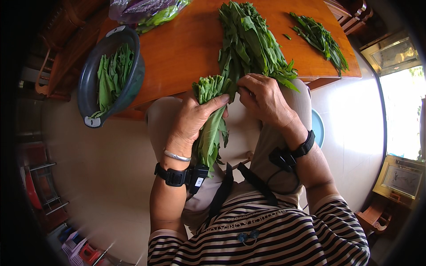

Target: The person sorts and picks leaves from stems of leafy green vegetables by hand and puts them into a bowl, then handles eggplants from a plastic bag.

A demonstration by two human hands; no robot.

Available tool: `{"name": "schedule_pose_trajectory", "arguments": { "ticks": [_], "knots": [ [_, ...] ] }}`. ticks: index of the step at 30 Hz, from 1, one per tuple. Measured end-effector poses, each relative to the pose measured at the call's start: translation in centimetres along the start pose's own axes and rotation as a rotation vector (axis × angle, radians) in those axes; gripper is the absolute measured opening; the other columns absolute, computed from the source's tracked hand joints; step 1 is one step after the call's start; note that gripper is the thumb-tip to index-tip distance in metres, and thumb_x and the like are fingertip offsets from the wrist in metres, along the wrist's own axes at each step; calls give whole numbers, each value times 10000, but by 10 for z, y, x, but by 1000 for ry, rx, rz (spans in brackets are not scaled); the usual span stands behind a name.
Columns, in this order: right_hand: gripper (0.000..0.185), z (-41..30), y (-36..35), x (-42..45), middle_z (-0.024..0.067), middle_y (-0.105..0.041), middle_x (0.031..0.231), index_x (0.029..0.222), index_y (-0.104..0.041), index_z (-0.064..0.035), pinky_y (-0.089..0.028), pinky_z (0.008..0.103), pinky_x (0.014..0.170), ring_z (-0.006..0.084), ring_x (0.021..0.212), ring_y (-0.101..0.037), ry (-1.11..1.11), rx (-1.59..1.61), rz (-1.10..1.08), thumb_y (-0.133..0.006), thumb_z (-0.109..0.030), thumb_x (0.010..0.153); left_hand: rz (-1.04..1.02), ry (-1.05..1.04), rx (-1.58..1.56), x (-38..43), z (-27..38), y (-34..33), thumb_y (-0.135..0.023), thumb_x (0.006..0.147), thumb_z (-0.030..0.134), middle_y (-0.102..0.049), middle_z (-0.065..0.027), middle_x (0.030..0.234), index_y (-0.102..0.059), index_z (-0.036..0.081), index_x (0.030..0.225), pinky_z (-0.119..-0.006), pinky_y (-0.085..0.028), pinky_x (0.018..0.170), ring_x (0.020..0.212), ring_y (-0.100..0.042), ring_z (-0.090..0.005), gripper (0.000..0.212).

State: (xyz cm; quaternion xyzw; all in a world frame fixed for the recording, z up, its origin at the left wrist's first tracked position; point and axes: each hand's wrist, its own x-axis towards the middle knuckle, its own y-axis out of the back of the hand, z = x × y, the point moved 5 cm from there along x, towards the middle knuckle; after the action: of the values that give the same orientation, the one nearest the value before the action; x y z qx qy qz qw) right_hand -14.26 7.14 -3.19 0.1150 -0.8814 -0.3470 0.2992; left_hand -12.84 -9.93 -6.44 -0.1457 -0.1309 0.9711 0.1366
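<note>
My left hand [196, 113] is closed around a bundle of long leafy greens [211, 129]. The cut stem ends point up past my thumb, and the leaves hang down towards my wrist and lap. Close beside it, my right hand [263, 96] has its fingers curled, with the fingertips at the edge of a green leaf. Whether they pinch that leaf is hidden by the fingers. Just beyond my hands, a large pile of the same greens [248, 43] lies on the wooden table [179, 50], its near leaves hanging past the table's edge.
To the left, a dark plastic basin [138, 69] at the table's edge holds some leaves [114, 73]. A smaller heap of greens [321, 43] lies at the table's right. Plastic-bagged vegetables [149, 13] are at the back left. A light-blue round object [318, 128] shows beside my right knee.
</note>
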Motion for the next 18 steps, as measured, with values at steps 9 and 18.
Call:
{"name": "schedule_pose_trajectory", "arguments": {
  "ticks": [9,18],
  "knots": [
    [85,-1,1,0,163,-609,785,894,-610,11,-514,433,669,371,751,-627,-16,9,-24,-614,-12,812,7,-1,8,1,-2,2,-762,891,168,-658,-36,691,-683,32,898,-240,-473,522,574,-597,-97,157],
    [116,1,0,-1,170,-608,815,926,-616,22,-507,431,679,379,758,-616,-22,10,-41,-615,-1,813,13,-31,9,1,1,0,-762,889,158,-661,-40,699,-681,17,901,-242,-488,523,580,-617,-109,163]
  ]
}}
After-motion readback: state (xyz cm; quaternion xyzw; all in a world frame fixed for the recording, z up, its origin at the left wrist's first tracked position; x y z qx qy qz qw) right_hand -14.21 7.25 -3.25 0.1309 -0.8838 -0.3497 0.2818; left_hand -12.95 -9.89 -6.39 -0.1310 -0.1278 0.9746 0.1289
